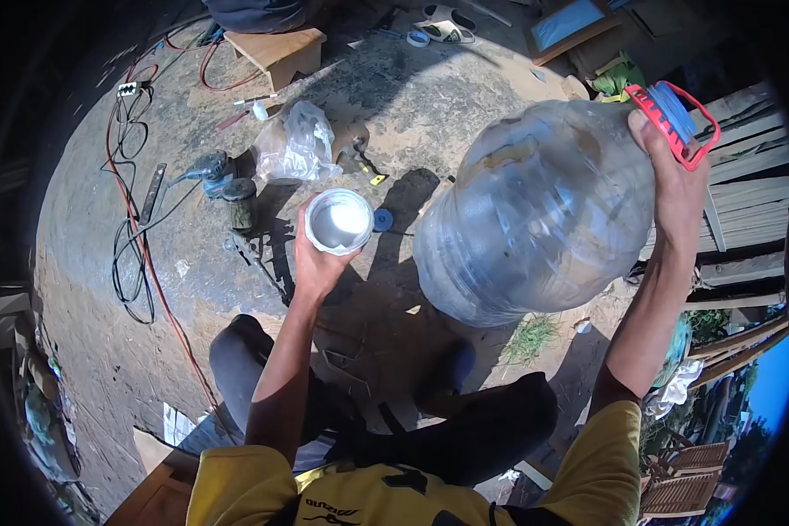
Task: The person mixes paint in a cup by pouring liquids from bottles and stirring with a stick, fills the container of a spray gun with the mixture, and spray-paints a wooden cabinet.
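My left hand (318, 266) is wrapped round a white cup (339, 250), seen from above with its opening up and a pale, bright inside. Whether it holds liquid I cannot tell. Out to the right, my right hand (678, 180) grips the neck end of a large clear plastic water jug (535, 210). A red carrying handle (657, 125) and a blue cap (675, 110) are at that neck. The jug lies tilted, its base towards the middle and its neck up to the right. Just beyond the cup, a small blue disc (383, 219) is on the ground.
A crumpled clear plastic bag (296, 145) and a power tool (209, 168) lie ahead on the concrete. Cables with an orange cord (140, 250) run down the left. A wooden stool (276, 53) stands at the back; stacked wood slats (749, 188) line the right.
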Motion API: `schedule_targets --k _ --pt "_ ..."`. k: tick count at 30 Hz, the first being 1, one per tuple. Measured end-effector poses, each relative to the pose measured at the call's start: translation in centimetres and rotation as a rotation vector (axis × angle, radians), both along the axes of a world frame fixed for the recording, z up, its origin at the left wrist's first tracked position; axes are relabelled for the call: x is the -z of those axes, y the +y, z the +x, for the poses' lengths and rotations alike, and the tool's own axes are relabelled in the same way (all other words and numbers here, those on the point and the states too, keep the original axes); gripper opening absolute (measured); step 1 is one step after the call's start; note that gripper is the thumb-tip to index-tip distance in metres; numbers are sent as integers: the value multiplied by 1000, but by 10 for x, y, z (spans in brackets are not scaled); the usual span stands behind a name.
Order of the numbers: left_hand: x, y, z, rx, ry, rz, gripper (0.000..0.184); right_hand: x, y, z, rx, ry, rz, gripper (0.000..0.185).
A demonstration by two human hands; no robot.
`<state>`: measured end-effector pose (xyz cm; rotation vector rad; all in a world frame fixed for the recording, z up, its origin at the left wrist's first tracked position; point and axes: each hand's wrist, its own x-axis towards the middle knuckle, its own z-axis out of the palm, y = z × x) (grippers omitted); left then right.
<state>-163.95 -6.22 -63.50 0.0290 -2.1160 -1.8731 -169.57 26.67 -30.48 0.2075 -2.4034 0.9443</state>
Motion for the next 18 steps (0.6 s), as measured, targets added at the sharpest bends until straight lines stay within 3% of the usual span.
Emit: schedule_targets --k 3,5,8,14,18 --pt "8 -19 8 -75 3 -51 89 5 -35 -52 67 57 7 52" --pt "5 -22 15 -122 1 -61 91 27 -45 -99 99 101 22 49" --pt "9 -24 25 -151 7 -36 92 58 -89 -142 197 109 10 68" --pt "3 -12 40 -212 -33 -56 95 181 -114 -257 191 110 47 80" --pt "2 -6 43 -223 -63 -17 95 181 -115 -283 179 -44 93 84"
